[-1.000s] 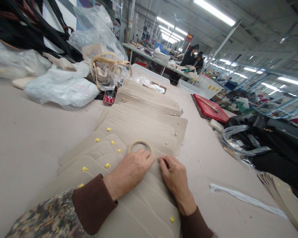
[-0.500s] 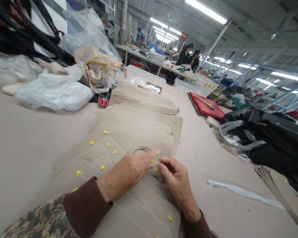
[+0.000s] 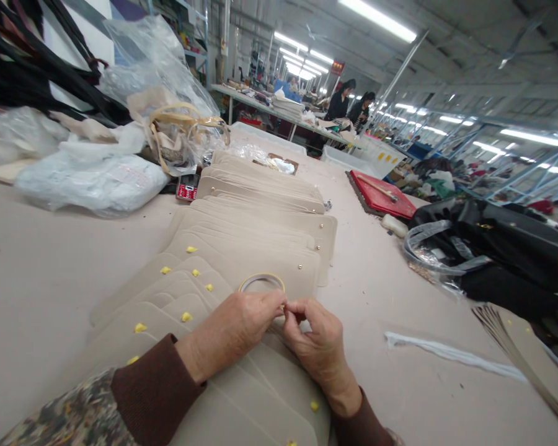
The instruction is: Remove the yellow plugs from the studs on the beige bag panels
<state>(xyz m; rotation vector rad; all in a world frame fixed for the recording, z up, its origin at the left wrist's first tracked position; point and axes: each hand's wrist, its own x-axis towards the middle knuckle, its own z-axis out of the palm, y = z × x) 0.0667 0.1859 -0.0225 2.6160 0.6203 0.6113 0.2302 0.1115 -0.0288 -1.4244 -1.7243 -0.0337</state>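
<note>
Above beige panels [image 3: 255, 396] dotted with yellow tabs [image 3: 314, 406], a worker's right hand [image 3: 317, 337] makes a narrow pinch against the left hand [image 3: 239, 325], whose grip is hidden; anything held cannot be told. A light touch should keep the layers undisturbed. Just beyond rests a tape roll [image 3: 261, 276]. Farther off, print on a wrapped parcel [image 3: 93, 179] and red sign [image 3: 338, 67] is unreadable.

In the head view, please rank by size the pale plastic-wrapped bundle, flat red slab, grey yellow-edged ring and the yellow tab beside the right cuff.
Largest to smallest:
Pale bundle
Red slab
Grey ring, partly hidden by the left hand
Yellow tab
</note>
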